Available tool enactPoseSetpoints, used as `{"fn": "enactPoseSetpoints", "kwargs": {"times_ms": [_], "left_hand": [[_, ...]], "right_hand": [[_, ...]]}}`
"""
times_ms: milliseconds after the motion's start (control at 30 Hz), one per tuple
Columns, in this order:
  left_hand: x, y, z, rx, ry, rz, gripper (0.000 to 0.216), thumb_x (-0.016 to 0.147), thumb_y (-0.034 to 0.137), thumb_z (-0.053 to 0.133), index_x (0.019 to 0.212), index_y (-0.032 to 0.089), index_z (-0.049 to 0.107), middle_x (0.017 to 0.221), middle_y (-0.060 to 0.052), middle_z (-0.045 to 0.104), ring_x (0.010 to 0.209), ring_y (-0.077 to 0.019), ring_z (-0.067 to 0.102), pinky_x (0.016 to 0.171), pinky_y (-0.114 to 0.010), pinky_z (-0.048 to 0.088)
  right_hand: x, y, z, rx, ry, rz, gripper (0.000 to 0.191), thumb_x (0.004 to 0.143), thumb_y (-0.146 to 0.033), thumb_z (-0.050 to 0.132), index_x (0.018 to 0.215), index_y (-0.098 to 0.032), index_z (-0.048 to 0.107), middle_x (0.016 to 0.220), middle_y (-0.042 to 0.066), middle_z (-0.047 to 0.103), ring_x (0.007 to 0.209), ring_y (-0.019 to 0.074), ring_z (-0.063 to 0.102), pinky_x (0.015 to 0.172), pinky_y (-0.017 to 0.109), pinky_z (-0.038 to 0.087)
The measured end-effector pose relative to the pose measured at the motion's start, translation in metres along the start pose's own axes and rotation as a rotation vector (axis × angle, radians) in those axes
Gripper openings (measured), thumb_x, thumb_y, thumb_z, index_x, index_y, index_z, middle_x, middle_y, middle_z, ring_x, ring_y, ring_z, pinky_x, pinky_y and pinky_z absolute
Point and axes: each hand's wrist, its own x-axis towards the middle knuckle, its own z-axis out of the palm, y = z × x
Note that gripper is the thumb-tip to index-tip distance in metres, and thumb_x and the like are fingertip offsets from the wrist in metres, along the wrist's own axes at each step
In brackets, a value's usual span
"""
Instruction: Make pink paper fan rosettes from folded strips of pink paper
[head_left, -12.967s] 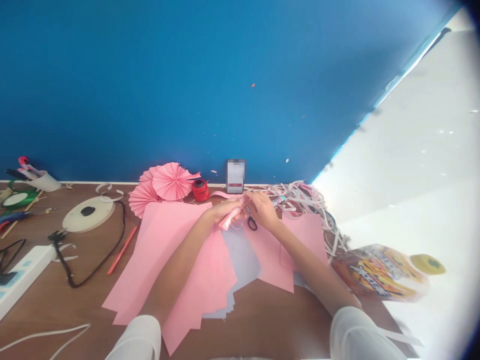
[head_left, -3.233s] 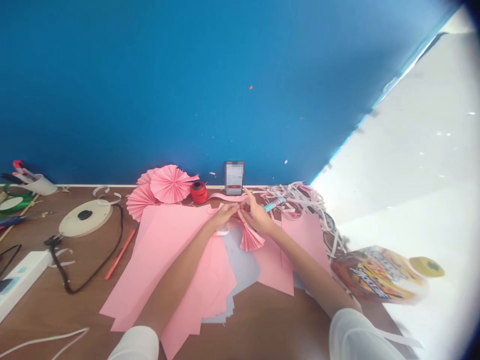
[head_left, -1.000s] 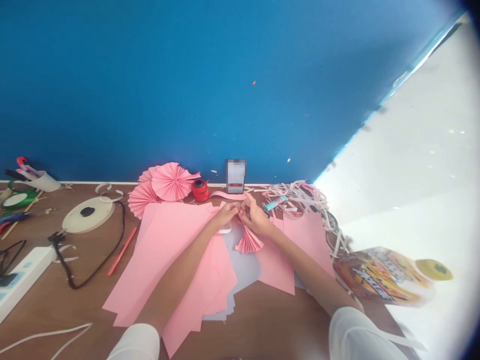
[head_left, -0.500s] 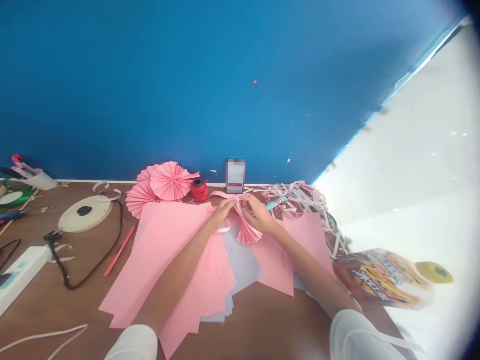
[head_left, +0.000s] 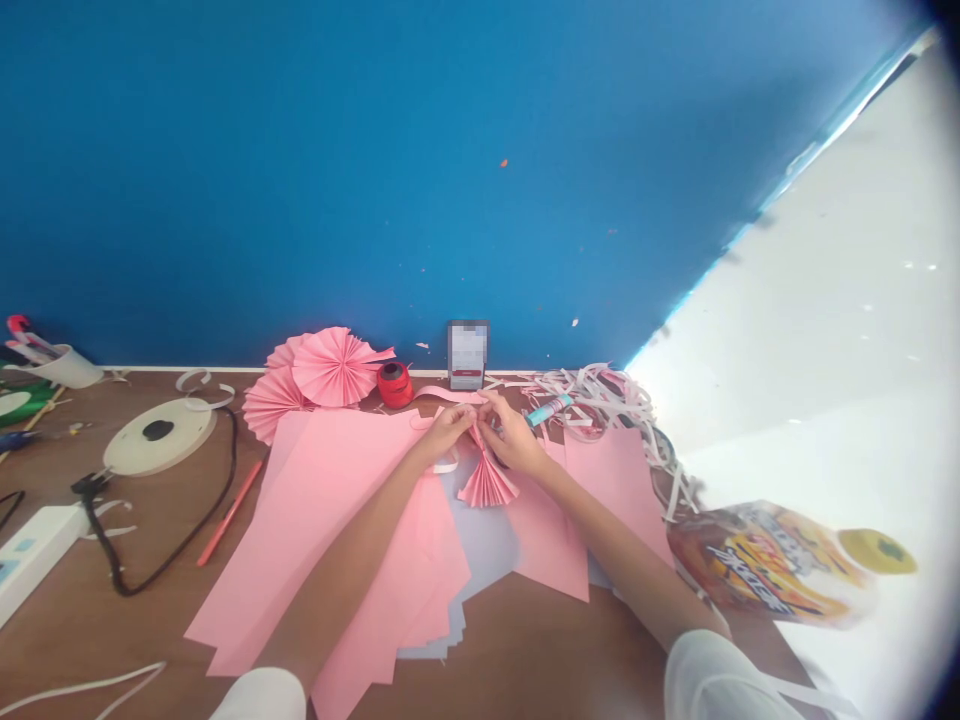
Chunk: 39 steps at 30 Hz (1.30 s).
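Note:
A pleated pink paper fan (head_left: 489,484) hangs with its spread end toward me and its narrow end up between my fingers. My left hand (head_left: 450,428) pinches it near the top from the left. On the other side, my right hand (head_left: 511,432) is closed on it too, thumb and fingers together. The exact pinch point is partly hidden by the fingers. Beneath lie pink paper sheets (head_left: 322,490) and bluish-grey sheets (head_left: 484,545). A pink paper strip (head_left: 442,394) lies just behind my left hand.
Finished pink paper rosettes (head_left: 337,368) lean on the wall beside a red round object (head_left: 394,385). A phone (head_left: 468,355) stands upright. Paper scraps (head_left: 600,392), a glue stick (head_left: 550,410) and a bottle (head_left: 772,560) are right; a red pen (head_left: 231,512), white disc (head_left: 159,436) and power strip (head_left: 41,555) left.
The fan's spread end has swung slightly left and opened wider, now pointing more straight down. Both hands stay pinched at its top. The view has shifted a little.

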Motion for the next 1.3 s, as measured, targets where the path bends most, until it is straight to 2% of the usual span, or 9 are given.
{"fn": "enactPoseSetpoints", "kwargs": {"times_ms": [200,367,467,667,867,1033,1167,1300], "left_hand": [[0.001,-0.002,0.0,-0.028,0.003,-0.036,0.035,0.082,0.048,0.058,0.077,0.014,0.058,0.07,0.0,0.056,0.068,-0.0127,0.053,0.068,-0.025,0.044],[0.003,-0.006,-0.002,-0.072,0.045,-0.094,0.032,0.08,0.045,0.06,0.082,0.013,0.063,0.07,-0.001,0.059,0.065,-0.0127,0.053,0.067,-0.026,0.044],[0.003,-0.006,-0.003,-0.117,0.03,-0.112,0.03,0.08,0.044,0.06,0.08,0.014,0.061,0.069,0.0,0.057,0.064,-0.0122,0.052,0.064,-0.026,0.044],[0.003,-0.006,-0.001,-0.131,0.034,-0.06,0.032,0.08,0.045,0.061,0.082,0.013,0.062,0.076,-0.002,0.058,0.071,-0.0129,0.053,0.068,-0.026,0.043],[0.001,-0.001,-0.002,-0.045,-0.038,-0.026,0.036,0.081,0.045,0.06,0.067,0.012,0.06,0.067,-0.002,0.057,0.068,-0.0132,0.053,0.071,-0.027,0.042],[0.001,-0.001,-0.001,-0.153,-0.01,-0.049,0.031,0.081,0.044,0.061,0.082,0.013,0.062,0.076,-0.002,0.057,0.072,-0.0126,0.053,0.07,-0.026,0.042],[0.001,-0.001,-0.001,-0.189,0.009,-0.071,0.031,0.08,0.043,0.063,0.083,0.013,0.062,0.07,0.001,0.053,0.066,-0.0105,0.049,0.066,-0.024,0.041],[0.001,0.0,-0.001,-0.163,0.008,-0.061,0.033,0.079,0.044,0.064,0.089,0.013,0.064,0.074,-0.001,0.056,0.068,-0.0111,0.05,0.068,-0.024,0.04]], "right_hand": [[-0.002,-0.003,0.001,-0.066,-0.003,-0.028,0.054,0.088,-0.014,0.043,0.14,-0.021,0.03,0.092,0.005,0.058,0.089,0.0197,0.057,0.084,0.037,0.047],[-0.004,0.002,0.005,-0.132,0.045,-0.055,0.048,0.09,-0.017,0.043,0.137,-0.021,0.035,0.094,0.007,0.061,0.09,0.0212,0.058,0.086,0.039,0.047],[-0.005,0.005,0.008,-0.124,0.066,-0.069,0.046,0.091,-0.017,0.043,0.136,-0.021,0.036,0.094,0.007,0.063,0.09,0.0212,0.06,0.085,0.039,0.048],[-0.007,0.006,0.012,-0.109,0.127,-0.068,0.038,0.088,-0.017,0.05,0.126,-0.023,0.048,0.092,0.005,0.067,0.09,0.021,0.062,0.084,0.038,0.047],[-0.007,0.007,0.008,-0.094,0.135,-0.065,0.033,0.084,-0.015,0.055,0.116,-0.024,0.055,0.09,0.002,0.069,0.088,0.0197,0.064,0.085,0.036,0.046],[-0.005,0.003,0.0,-0.062,0.067,-0.033,0.033,0.082,-0.015,0.054,0.115,-0.023,0.055,0.087,0.002,0.067,0.084,0.0184,0.063,0.081,0.034,0.047],[-0.003,-0.001,-0.002,0.022,0.071,-0.001,0.04,0.085,-0.016,0.051,0.125,-0.021,0.047,0.09,0.004,0.062,0.088,0.0181,0.061,0.08,0.033,0.048],[-0.001,-0.004,-0.001,0.03,0.064,-0.011,0.037,0.087,-0.019,0.05,0.124,-0.021,0.047,0.097,0.006,0.061,0.089,0.0178,0.059,0.083,0.034,0.047]]}}
